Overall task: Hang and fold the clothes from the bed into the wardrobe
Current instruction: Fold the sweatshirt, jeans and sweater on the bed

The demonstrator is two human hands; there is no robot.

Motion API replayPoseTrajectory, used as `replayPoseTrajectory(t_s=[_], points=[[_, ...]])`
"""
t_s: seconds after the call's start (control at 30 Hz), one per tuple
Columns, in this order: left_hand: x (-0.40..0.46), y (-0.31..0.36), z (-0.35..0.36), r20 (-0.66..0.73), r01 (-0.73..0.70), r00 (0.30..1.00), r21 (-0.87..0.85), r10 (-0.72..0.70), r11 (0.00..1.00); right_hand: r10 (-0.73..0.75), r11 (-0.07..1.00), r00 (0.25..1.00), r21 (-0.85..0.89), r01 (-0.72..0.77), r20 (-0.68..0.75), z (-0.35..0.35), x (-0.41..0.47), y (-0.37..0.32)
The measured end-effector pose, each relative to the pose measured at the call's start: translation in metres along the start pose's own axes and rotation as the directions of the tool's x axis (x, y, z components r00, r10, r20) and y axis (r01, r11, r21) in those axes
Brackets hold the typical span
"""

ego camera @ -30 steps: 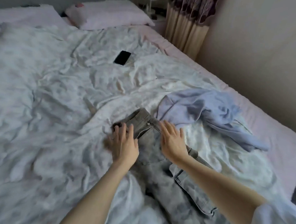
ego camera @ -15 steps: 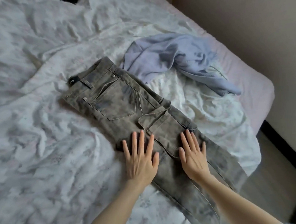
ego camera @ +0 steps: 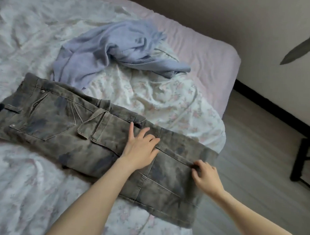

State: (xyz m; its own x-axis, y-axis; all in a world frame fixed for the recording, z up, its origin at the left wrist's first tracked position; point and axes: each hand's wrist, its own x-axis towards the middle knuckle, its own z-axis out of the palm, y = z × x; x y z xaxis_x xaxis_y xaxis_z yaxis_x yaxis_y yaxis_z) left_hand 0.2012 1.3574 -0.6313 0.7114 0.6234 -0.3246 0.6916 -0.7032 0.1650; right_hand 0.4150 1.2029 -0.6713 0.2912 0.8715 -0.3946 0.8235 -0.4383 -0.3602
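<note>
A pair of grey-green jeans (ego camera: 63, 130) lies flat on the bed (ego camera: 21, 191). The jeans look folded in half the long way, one leg on top of the other. The waist end is at the left, and the leg end reaches to the right, to the edge of the bed near the floor (ego camera: 256, 158). A back pocket and a side pocket with a flap show on top.

The left hand (ego camera: 140, 149) lies on the middle of the jeans. Its fingers are straight and spread out, and the palm presses down on the cloth. It is not gripping anything.

The right hand (ego camera: 206, 175) is at the far edge of the jeans leg, close to the side of the bed. Its fingers are curled and they pinch the cloth there.

A light blue sweater (ego camera: 109, 48) lies in a crumpled heap on the bed, behind the jeans. One corner of it just touches the top edge of the jeans near the waist.

The bed has a white cover with small flowers on it, and it is full of wrinkles. A pink sheet (ego camera: 208, 48) shows along the far side of the bed. A pale wall (ego camera: 227, 18) stands behind the bed. A dark frame with thin legs (ego camera: 302, 161) stands on the floor at the right.
</note>
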Motion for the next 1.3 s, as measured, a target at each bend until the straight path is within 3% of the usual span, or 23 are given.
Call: replayPoseTrajectory(t_s=[0.2, 0.3, 0.47, 0.73, 0.93, 1.07, 1.2, 1.3], points=[[0.027, 0.018, -0.007, 0.13, 0.034, 0.991, -0.015, -0.032, 0.999, 0.102, 0.992, 0.951, -0.1, -0.076, 0.293, -0.005, 0.002, 0.066], [0.029, 0.025, -0.014, 0.134, 0.012, 0.991, -0.034, -0.007, 0.999, 0.006, 0.999, 0.969, -0.043, 0.005, 0.245, -0.021, 0.002, 0.084], [0.039, 0.026, -0.042, 0.063, 0.015, 0.998, -0.064, -0.011, 0.998, -0.085, 0.996, 0.996, 0.019, 0.084, 0.04, -0.055, 0.005, 0.098], [0.085, 0.04, -0.036, 0.071, 0.175, 0.981, 0.053, -0.178, 0.983, 0.025, 0.997, 0.994, -0.072, -0.018, 0.104, -0.056, 0.054, 0.122], [0.086, 0.055, -0.002, -0.147, 0.285, 0.952, 0.108, -0.268, 0.953, 0.123, 0.988, 0.958, -0.128, -0.092, 0.258, -0.04, 0.071, 0.137], [0.076, 0.069, 0.011, -0.228, 0.32, 0.928, 0.086, -0.294, 0.943, 0.212, 0.97, 0.876, -0.2, -0.136, 0.433, -0.044, 0.077, 0.149], [0.067, 0.087, 0.021, -0.128, 0.281, 0.955, 0.102, -0.268, 0.954, 0.346, 0.919, 0.829, -0.336, -0.206, 0.438, -0.049, 0.075, 0.16], [0.068, 0.1, 0.03, 0.014, 0.261, 0.964, 0.108, -0.264, 0.959, 0.43, 0.9, 0.814, -0.261, -0.35, 0.391, -0.041, 0.069, 0.163]])
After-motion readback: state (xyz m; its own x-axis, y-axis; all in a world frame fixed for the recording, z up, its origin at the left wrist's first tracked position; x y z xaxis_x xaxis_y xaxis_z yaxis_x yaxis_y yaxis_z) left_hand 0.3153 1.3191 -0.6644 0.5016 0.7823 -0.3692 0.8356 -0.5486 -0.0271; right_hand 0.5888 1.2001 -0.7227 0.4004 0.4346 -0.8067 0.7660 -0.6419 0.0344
